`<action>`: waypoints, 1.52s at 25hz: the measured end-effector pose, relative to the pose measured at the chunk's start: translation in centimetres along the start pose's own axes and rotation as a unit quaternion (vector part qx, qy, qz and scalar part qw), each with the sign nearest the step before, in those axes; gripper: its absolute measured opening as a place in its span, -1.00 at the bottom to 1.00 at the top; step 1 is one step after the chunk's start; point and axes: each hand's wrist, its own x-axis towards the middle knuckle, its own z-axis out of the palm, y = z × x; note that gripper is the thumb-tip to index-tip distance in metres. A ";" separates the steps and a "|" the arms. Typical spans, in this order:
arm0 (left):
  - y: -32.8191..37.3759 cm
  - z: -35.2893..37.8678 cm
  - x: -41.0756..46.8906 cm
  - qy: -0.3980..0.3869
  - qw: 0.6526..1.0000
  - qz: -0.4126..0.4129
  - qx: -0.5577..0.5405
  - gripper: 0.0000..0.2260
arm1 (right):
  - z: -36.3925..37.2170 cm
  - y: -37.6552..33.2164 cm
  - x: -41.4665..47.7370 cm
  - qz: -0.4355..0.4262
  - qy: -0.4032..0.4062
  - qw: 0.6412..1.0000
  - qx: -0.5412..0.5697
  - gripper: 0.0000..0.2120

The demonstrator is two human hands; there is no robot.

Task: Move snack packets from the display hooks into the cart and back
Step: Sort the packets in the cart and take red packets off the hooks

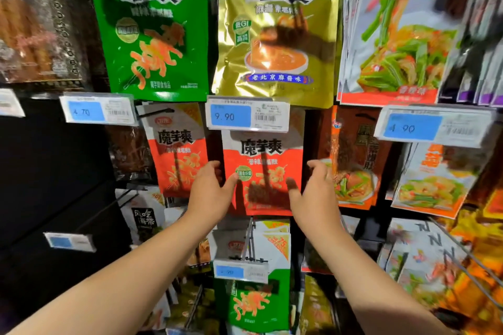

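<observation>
A red and white snack packet [262, 168] hangs on a display hook at the middle of the rack, below the 9.90 price tag [247, 116]. My left hand [211, 187] is at the packet's left edge, thumb on its front and fingers curled behind the edge. My right hand [313, 187] reaches its right edge, thumb on the front, fingers bent toward the side. Whether either hand grips the packet firmly is unclear. No cart is in view.
Green [152, 35] and gold [275, 35] packets hang above, another red packet [177, 149] to the left, brown [351, 155] and vegetable-print packets [430, 179] to the right. A lower hook with a green packet [253, 304] sits under my arms. A wire edge [468, 255] juts in at lower right.
</observation>
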 end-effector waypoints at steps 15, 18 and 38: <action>-10.1 -12.9 -21.5 0.031 0.997 -0.003 0.068 -0.62 | 0.0 -2.8 -14.7 -0.216 -0.224 0.935 0.173 -0.69; -14.4 -16.5 -28.8 0.084 0.987 -0.105 0.088 -0.67 | 3.0 -4.7 -19.1 -0.240 -0.314 0.895 0.207 -0.69; -29.4 -29.1 -64.7 0.220 0.798 -0.553 0.098 -0.44 | 23.1 -19.0 -50.6 -0.432 -0.681 0.547 0.224 -0.53</action>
